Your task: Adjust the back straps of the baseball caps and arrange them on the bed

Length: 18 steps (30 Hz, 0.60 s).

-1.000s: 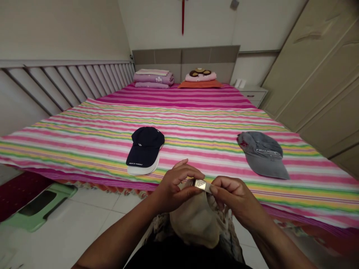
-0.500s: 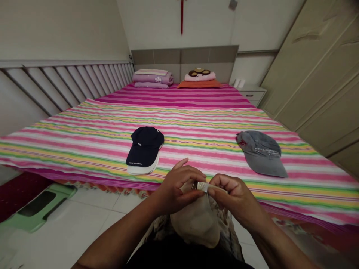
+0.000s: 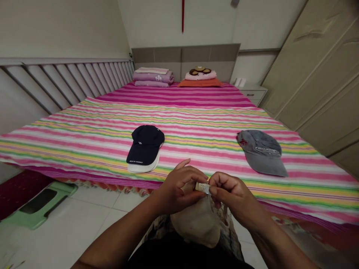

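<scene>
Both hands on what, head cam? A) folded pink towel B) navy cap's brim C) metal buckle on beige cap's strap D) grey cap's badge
C. The left hand and right hand pinch the metal buckle from either side, above the beige cap.

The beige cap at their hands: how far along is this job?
Seemingly done: a navy cap atop a white cap and a grey cap lie on the striped bedsheet. In hand: the left hand and right hand pinch the metal strap buckle of the beige cap. Left: that cap is off the bed; whether the buckle is fastened cannot be seen.
</scene>
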### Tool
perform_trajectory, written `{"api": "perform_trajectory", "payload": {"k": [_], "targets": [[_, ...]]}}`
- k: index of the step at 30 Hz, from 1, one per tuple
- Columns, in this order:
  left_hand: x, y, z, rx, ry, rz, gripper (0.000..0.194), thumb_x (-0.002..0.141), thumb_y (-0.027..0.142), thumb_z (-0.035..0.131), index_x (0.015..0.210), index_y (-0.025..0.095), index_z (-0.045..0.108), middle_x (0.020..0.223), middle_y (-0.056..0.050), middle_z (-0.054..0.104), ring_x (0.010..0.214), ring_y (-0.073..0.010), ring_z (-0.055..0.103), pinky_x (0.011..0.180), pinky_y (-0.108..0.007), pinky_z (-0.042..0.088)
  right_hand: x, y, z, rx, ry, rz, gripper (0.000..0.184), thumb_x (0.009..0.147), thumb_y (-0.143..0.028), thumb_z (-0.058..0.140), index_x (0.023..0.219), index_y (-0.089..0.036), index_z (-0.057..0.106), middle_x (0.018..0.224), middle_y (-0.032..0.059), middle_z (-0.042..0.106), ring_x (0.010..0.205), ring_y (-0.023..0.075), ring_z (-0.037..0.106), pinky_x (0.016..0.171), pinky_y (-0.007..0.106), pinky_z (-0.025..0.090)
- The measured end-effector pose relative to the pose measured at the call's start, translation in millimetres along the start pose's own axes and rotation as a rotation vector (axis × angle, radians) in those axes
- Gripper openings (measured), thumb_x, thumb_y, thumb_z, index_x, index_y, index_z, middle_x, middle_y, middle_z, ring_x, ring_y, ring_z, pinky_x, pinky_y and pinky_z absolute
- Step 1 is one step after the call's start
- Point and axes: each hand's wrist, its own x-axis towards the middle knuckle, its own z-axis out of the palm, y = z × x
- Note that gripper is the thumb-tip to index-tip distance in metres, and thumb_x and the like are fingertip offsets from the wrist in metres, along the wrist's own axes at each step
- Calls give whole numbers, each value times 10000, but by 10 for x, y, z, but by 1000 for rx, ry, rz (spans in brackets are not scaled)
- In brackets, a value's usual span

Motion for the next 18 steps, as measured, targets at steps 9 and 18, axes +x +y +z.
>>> {"api": "perform_trajectory", "payload": {"k": [9, 18], "targets": [[-14, -24, -21, -24, 37, -24, 201, 743, 277, 638, 908, 185, 569, 917, -62, 686, 874, -167, 635, 1038, -439, 256, 12, 64, -92, 31, -13, 9, 261, 738, -399, 619, 665, -162, 537, 525, -34, 499, 472, 81, 422, 473, 210, 298], [-33, -54, -27, -68, -1, -20, 199, 758, 275, 633, 923, 182, 573, 905, -51, 689, 865, -153, 640, 1046, -437, 249, 30, 129, -94, 158, -102, 66, 301, 752, -462, 604, 785, -165, 565, 607, -9, 559, 512, 97, 466, 491, 217, 330]]}}
